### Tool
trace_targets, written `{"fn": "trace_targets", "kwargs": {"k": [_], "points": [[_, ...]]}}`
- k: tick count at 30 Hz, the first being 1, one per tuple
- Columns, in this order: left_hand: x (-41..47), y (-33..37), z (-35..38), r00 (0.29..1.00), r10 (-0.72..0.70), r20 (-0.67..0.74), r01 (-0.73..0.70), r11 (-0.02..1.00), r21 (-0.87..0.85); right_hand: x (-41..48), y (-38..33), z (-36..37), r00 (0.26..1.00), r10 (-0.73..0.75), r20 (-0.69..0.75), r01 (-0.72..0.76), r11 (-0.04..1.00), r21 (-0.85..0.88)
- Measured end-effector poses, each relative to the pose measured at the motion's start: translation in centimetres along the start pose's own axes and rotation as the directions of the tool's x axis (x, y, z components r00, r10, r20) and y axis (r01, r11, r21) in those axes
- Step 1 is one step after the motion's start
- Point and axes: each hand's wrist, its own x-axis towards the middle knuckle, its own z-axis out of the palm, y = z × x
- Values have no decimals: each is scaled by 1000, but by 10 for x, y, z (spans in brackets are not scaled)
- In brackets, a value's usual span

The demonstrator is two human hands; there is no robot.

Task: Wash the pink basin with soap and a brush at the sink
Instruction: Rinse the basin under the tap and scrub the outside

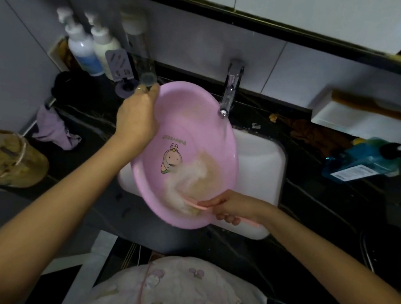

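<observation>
The pink basin is held tilted over the white sink, its inside facing me, with a cartoon print in the middle. My left hand grips its upper left rim. My right hand holds a pink brush by the handle at the basin's lower edge. The brush head is blurred inside the basin, amid whitish-brown foam low in the bowl. The chrome tap stands just behind the basin's top rim.
Two white pump bottles and a clear tube stand at the back left on the black counter. A purple cloth and a brown jar lie left. A white shelf with a comb and a blue packet sit right.
</observation>
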Motion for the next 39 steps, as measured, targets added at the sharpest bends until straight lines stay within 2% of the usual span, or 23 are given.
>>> {"fn": "trace_targets", "kwargs": {"k": [4, 7, 10, 13, 14, 17, 19, 21, 24, 29, 31, 35, 38, 39], "points": [[-1, 2, -1, 1000, -10, 6, 9, 1000, 27, 7, 4, -18, 999, 45, -3, -45, 987, -156], [0, 2, -2, 1000, 0, 14, 0, 1000, 20, 15, 2, -41, 990, 88, -106, -118, 941, -318], [2, 2, -3, 1000, 15, 23, -15, 1000, 0, 24, -7, -66, 971, 12, -239, -129, 868, -480], [4, 5, -5, 1000, 7, 30, -7, 1000, -19, 34, -15, -87, 874, -99, -476, -249, 749, -614], [6, 6, -6, 999, 7, 34, -6, 1000, -22, 37, -17, -91, 853, -125, -507, -271, 724, -634], [8, 7, -8, 999, 8, 54, -6, 999, -35, 39, -23, -101, 895, -115, -432, -243, 686, -686], [8, 8, -9, 998, 11, 60, -8, 998, -55, 40, -22, -103, 868, -162, -470, -264, 651, -712], [9, 9, -10, 998, 9, 62, -5, 998, -69, 42, -20, -105, 845, -177, -505, -270, 674, -688], [14, 12, -12, 996, 23, 89, -14, 996, -92, 46, -17, -105, 878, -146, -455, -240, 689, -684], [17, 20, -16, 994, 3, 110, 10, 992, -125, 52, -16, -107, 776, -319, -544, -303, 568, -765], [17, 24, -17, 994, -1, 109, 16, 991, -136, 53, -22, -106, 754, -392, -527, -262, 557, -788], [18, 29, -18, 993, -20, 120, 38, 988, -149, 59, -43, -107, 622, -599, -504, -203, 498, -843], [21, 31, -20, 989, -26, 147, 47, 989, -142, 66, -58, -112, 597, -683, -421, -193, 387, -902], [22, 30, -20, 988, -25, 152, 46, 989, -141, 66, -61, -113, 594, -681, -429, -208, 385, -899]]}}
